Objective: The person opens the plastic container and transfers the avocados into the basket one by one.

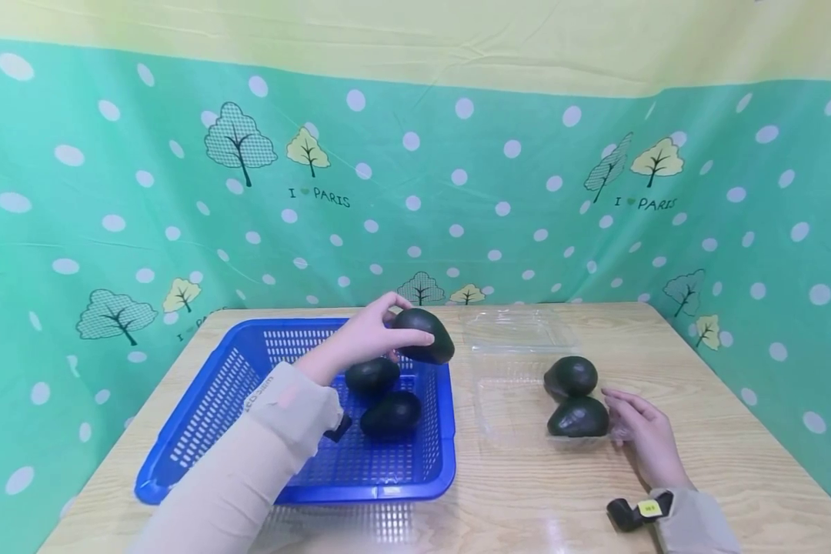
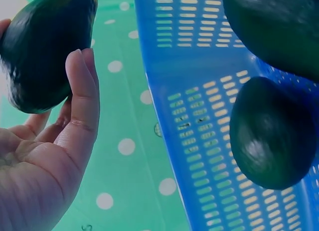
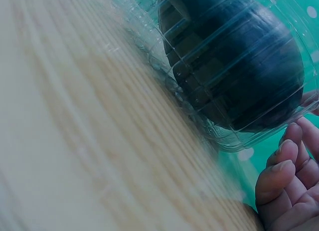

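In the head view my left hand grips a dark green avocado above the right rim of a blue plastic basket. The left wrist view shows thumb and fingers around that avocado. Two more avocados, one farther back and one nearer, lie in the basket. To the right, a clear plastic container with its lid folded back holds two avocados at its right side. My right hand pinches the container's right edge, with fingertips at the rim in the right wrist view.
The clear lid lies toward the back of the wooden table. A green dotted curtain hangs behind and along both sides. Bare tabletop shows between basket and container. A black wrist camera sits at my right cuff.
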The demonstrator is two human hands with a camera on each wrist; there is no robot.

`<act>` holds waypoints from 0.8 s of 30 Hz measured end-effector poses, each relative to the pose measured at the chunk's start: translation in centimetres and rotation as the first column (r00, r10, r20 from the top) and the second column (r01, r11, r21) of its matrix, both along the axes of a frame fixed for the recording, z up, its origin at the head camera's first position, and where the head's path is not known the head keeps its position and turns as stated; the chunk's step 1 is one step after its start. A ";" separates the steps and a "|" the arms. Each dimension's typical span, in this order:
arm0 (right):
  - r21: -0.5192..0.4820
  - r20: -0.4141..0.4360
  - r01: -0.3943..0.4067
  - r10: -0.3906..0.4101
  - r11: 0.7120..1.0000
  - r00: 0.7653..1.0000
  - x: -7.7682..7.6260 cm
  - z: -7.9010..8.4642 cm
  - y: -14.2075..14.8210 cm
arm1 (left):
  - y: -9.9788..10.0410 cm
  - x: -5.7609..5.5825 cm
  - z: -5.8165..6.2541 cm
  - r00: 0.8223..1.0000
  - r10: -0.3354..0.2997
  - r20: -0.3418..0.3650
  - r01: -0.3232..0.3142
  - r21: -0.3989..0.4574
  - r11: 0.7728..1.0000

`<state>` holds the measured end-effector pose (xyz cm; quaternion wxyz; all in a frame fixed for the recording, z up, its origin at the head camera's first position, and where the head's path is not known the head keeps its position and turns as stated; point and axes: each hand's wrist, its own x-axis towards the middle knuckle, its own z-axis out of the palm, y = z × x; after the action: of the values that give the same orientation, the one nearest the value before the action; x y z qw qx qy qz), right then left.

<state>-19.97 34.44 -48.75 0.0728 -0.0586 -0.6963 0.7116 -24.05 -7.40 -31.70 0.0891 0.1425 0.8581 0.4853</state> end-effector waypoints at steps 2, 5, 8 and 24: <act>-0.005 0.000 -0.003 0.003 1.000 1.000 0.0 -0.1 0.0 | -0.4 0.1 0.0 1.000 0.003 0.006 -0.003 -0.012 1.000; -0.012 0.004 -0.009 0.009 1.000 1.000 -0.1 -0.2 0.0 | -0.9 0.1 -0.1 1.000 0.012 0.010 -0.012 -0.034 0.999; -0.006 0.012 -0.013 0.013 1.000 1.000 -0.1 -0.2 0.0 | -1.5 -0.1 -0.4 1.000 0.027 0.015 -0.027 -0.057 0.998; -0.012 -0.002 -0.025 0.025 1.000 1.000 0.1 0.1 0.1 | -4.0 -0.1 -1.2 0.997 0.066 0.041 -0.062 -0.079 0.995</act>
<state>-19.89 34.54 -48.70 0.0641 -0.0494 -0.6928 0.7166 -24.18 -11.35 -32.92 0.0978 0.1007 0.8782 0.4572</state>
